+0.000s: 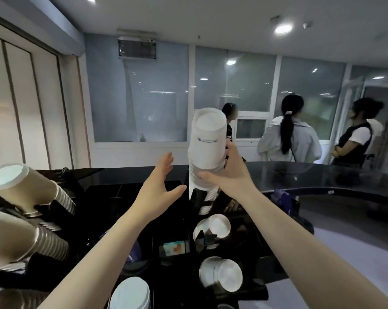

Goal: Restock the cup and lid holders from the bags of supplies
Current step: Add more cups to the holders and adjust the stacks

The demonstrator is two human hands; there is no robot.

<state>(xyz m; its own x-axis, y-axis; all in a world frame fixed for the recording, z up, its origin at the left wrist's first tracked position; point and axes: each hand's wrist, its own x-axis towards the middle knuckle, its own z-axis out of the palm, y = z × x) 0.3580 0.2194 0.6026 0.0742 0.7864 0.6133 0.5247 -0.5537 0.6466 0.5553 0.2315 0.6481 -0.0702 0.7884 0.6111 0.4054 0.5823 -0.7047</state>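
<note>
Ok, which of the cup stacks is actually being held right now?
The tall white paper cup stack at the holder's far end; the right hand grips it. The brown stacks at left and the other white stacks sit untouched.

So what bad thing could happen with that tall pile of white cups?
1. The white cup stack stands tall and leans a little. Only the right hand holds it, low down, so the top could tip over.
2. The left hand is open beside it, not touching, so it may not catch a fall.
3. Falling cups could hit the white cups stored below in the black holder.
</note>
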